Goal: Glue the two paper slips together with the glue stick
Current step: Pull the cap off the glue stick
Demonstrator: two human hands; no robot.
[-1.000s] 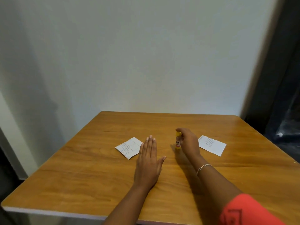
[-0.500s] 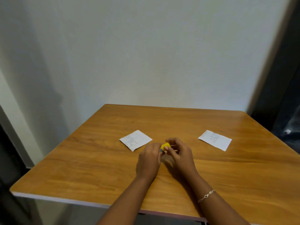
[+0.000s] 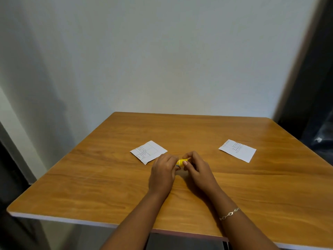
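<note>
Nearest, both forearms reach over the surface (image 3: 108, 186), a bracelet (image 3: 229, 213) on the right wrist. Beyond them the left hand (image 3: 162, 170) and right hand (image 3: 200, 170) meet, fingers curled and pinching the glue stick (image 3: 181, 162) between them, left on its body, right on the yellow end. This is probably uncapping, so the task looks barely begun. Farther out, the left slip (image 3: 148, 152) and right slip (image 3: 237, 150) lie well apart, neither glued nor joined yet.

Left grip (image 3: 163, 170) and right grip (image 3: 198, 168) meet; both pinch the glue stick (image 3: 181, 162).
</note>
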